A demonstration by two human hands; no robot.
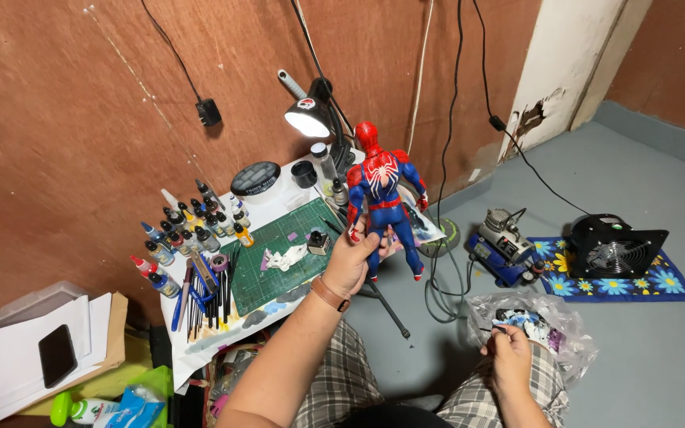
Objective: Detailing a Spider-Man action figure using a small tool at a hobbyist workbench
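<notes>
Your left grip is clamped on the red-and-blue figure, upright above it; your right grip pinches the plastic bag. Keep the figure steady, thumb low.

The walls are reddish brown and rough, with black and white cables hanging down them. One corner is a white pillar with broken plaster near the bottom. The floor is grey-blue and smooth. A low white table stands against the wall, and a small desk lamp is switched on above it. On the floor lies a blue mat with flowers, and a black fan stands on it.
</notes>
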